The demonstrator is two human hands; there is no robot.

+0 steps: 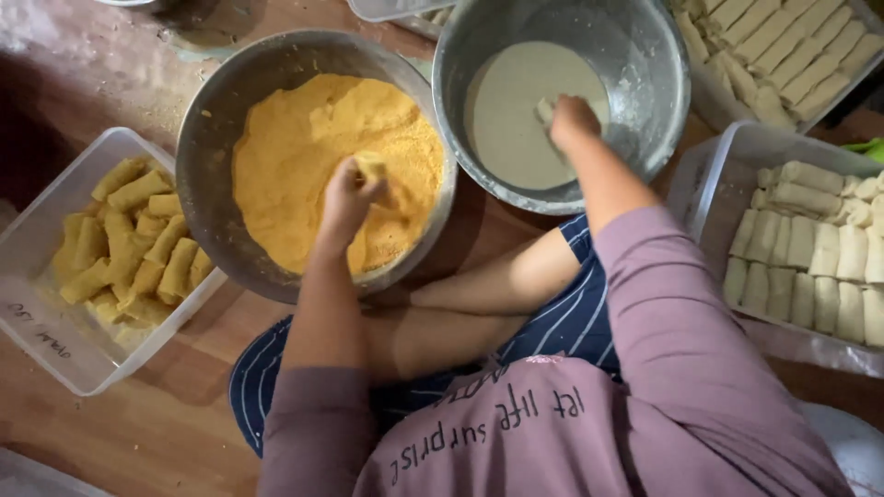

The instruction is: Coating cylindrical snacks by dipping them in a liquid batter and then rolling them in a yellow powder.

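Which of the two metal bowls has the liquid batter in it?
The upper right metal bowl, where the right hand dips a roll. The other bowl, under the left hand, holds dry orange crumbs.

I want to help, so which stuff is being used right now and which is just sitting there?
In use:
left hand holding a roll over the crumb bowl
right hand dipping a roll in the batter bowl
box of coated rolls
box of plain rolls

Just sitting:
far tray of rolls
green thing
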